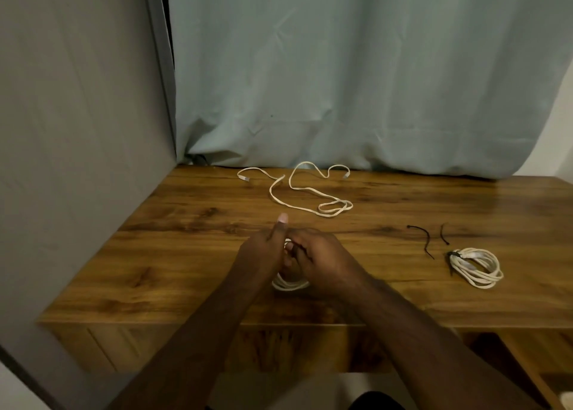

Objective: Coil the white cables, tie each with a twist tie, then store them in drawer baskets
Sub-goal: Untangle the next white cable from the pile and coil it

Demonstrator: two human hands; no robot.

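Between left hand [263, 251] and right hand [319, 258]: coiled white cable [290, 284], gripped.

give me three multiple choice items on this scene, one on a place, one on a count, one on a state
1. Where does the tied coil lie on the table?
A. at the right
B. at the far left
C. under the curtain

2. How many loose twist ties lie on the table?
A. none
B. two
C. five

3. What state is the far cable in?
A. coiled and tied
B. held in both hands
C. uncoiled, sprawled loose

Answers:
1 A, it rests right of both hands, near the ties.
2 B, two black strips lie just left of and behind the tied coil.
3 C, it sprawls in open loops with both plugs free, while the left hand and right hand hold another coil.
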